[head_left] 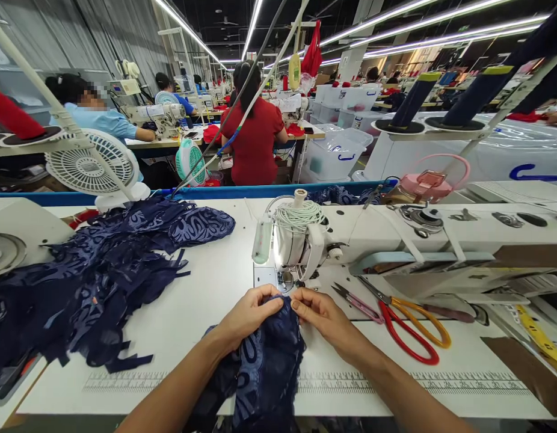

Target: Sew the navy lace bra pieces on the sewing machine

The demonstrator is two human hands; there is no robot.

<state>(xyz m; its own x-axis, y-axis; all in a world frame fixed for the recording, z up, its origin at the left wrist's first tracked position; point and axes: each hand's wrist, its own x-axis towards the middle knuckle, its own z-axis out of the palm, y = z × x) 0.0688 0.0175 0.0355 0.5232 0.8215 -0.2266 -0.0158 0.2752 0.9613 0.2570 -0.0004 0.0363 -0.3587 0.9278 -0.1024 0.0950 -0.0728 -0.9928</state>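
A navy lace garment piece [269,367] hangs from my fingers over the front edge of the white sewing table [179,325]. My left hand [251,313] pinches its upper edge between thumb and fingers. Close beside it, my right hand [317,310] pinches the top corner of the same piece. Both hands are just in front of the needle area of a white sewing machine [301,240]. The fabric's upper tip lies between my fingertips, partly covered by them.
A pile of navy lace pieces [111,264] covers the table's left side. To the right lie scissors with red and orange handles [409,337] and small pink-handled snips [360,304]. A white fan [93,162] stands behind the pile. Co-workers sit at machines beyond.
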